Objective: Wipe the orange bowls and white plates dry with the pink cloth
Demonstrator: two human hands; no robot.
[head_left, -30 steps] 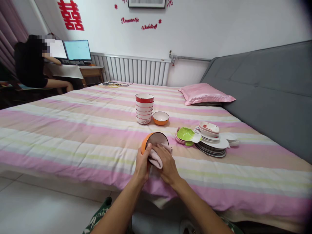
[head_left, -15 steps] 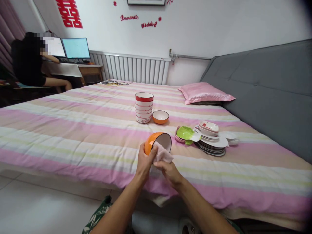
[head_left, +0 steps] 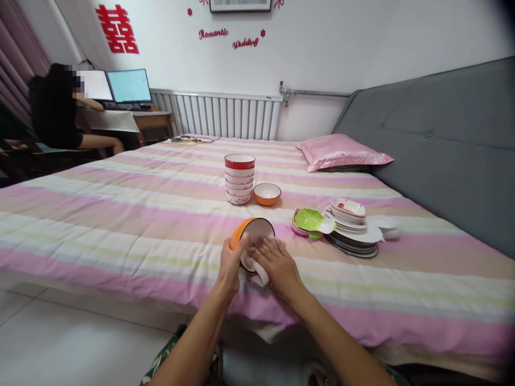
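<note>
My left hand grips an orange bowl with a white inside and dark rim, tilted with its opening toward the right. Pressed into that opening is my right hand, fingers stretched over a pale pink cloth that lies against the inner wall. Part of the cloth hangs below the rim; the rest is under the fingers. Beyond my hands a second orange bowl sits upright on the bed. Beside it stands a stack of white bowls, the top one with a red band.
To the right are a green leaf-shaped dish and stacked plates with small dishes. A pink pillow lies by the grey headboard. Cables rest at the bed's far edge. A person sits at a desk with monitors.
My right hand has moved from holding the cloth at the bowl's rim to spreading over it inside the bowl. The bowl has shifted slightly left.
</note>
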